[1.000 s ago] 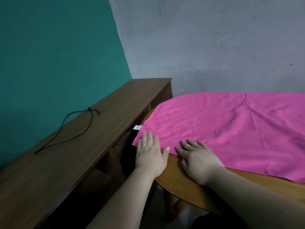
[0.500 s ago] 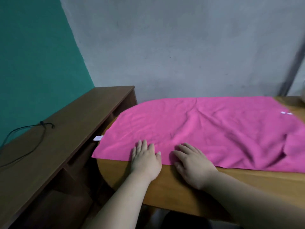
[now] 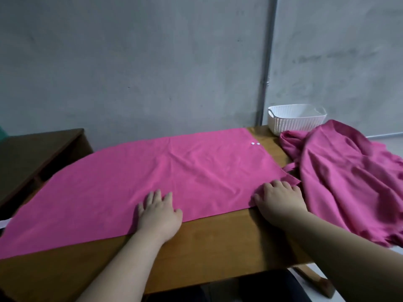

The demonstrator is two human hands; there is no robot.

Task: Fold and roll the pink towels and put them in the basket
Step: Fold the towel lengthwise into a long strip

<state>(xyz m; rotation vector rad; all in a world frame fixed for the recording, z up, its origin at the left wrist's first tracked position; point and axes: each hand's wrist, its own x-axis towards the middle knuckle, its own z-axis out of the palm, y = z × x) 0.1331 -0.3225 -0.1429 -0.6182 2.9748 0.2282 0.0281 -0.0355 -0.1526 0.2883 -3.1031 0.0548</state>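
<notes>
The basket (image 3: 296, 119), upper right, is partly fronted by a crumpled towel (image 3: 349, 177). Bare tabletop (image 3: 207, 243) is exposed at lower centre.

Two hands: left hand (image 3: 158, 214), right hand (image 3: 280, 201). Two towels: flat pink towel (image 3: 174, 171) beneath them, crumpled pink towel (image 3: 349, 182) right of the right hand. One white basket (image 3: 296, 123) beyond it. One desk (image 3: 218, 247).

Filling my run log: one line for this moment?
flat pink towel: spread on wooden table; left hand: on it; right hand: on its corner; white plastic basket: far right
</notes>
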